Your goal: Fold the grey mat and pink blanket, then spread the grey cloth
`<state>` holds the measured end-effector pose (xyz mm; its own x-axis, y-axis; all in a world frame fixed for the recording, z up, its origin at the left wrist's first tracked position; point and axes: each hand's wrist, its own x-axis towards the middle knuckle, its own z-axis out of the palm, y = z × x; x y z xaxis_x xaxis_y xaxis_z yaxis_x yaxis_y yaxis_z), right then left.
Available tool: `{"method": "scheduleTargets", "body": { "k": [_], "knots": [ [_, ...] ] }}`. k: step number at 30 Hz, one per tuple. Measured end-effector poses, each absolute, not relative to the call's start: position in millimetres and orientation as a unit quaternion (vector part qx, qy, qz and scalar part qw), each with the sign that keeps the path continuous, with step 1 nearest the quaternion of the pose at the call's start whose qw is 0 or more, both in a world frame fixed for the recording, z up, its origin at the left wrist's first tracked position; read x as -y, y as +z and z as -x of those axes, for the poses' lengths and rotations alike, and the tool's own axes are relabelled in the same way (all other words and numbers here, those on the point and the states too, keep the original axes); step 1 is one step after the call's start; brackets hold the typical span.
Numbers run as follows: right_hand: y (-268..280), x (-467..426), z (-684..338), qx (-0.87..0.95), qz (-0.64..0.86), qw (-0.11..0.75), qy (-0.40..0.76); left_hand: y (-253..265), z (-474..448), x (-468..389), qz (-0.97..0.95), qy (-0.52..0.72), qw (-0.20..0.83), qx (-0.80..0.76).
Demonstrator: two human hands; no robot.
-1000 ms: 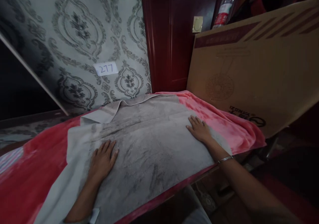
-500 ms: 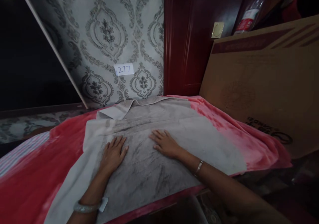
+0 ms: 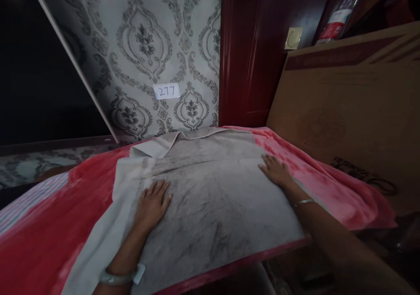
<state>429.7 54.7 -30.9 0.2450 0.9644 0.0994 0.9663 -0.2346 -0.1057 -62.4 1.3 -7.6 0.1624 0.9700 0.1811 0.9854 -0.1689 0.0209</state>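
A grey plush cloth [image 3: 210, 203] lies spread over a red and pink blanket [image 3: 95, 203]. Its far edge is partly folded over, showing a paler underside at the back left. My left hand [image 3: 152, 205] rests flat on the left part of the cloth, fingers spread. Farther right, my right hand [image 3: 274, 170] lies palm down near the cloth's right edge, its fingers apart. Neither hand grips anything. Faint creases and darker streaks run across the pile between the hands.
A large cardboard box [image 3: 341, 111] stands at the right, with a plastic bottle [image 3: 336, 24] behind its top edge. A dark screen [image 3: 46, 72] is at the left. Patterned wallpaper bears a paper label [image 3: 166, 91] reading 277. A striped cloth [image 3: 33, 199] shows at far left.
My right hand has slid rightward across the grey cloth, from its middle to near the right edge. My left hand stays in about the same place on the cloth.
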Motion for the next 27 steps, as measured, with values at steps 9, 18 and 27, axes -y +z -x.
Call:
{"method": "scheduleTargets", "body": {
  "k": [9,18,27],
  "knots": [
    [-53,-14,-463,0.583,0.804,0.104,-0.048,-6,57,4,0.761,-0.086,0.040,0.642],
    [-30,-3,-453,0.571,0.799,0.189,0.014,-9,57,11,0.753,-0.124,0.024,0.646],
    [-28,20,-426,0.492,0.807,0.321,0.057,-7,58,14,0.732,-0.187,0.059,0.653]
  ]
}}
